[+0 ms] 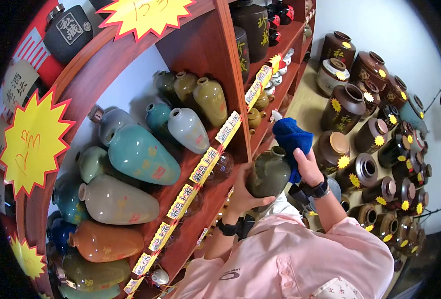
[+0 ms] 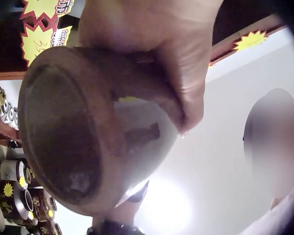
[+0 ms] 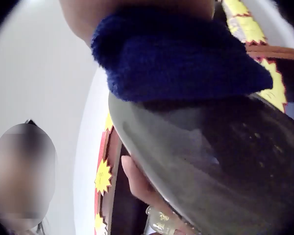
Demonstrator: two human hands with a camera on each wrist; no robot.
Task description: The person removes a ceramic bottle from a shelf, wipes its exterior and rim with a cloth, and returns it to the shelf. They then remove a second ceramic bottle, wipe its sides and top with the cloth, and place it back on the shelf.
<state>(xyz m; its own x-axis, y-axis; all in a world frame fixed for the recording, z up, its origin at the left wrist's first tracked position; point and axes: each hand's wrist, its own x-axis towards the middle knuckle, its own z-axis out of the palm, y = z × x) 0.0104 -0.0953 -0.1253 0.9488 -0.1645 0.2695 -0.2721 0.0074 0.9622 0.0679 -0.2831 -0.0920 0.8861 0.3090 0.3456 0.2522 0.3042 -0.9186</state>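
Grips jar (image 1: 269,174), neck (image 1: 278,151) toward frame top, in curled left hand (image 1: 242,196); clutches cloth (image 1: 291,135), apparently neckside, in curled right hand (image 1: 308,168).

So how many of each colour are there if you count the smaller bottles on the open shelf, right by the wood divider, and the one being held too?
Mustard or olive bottles: 3
Teal bottle: 1
Pale blue bottle: 1
Dark grey-green bottle, in the left hand's grip: 1
Total: 6
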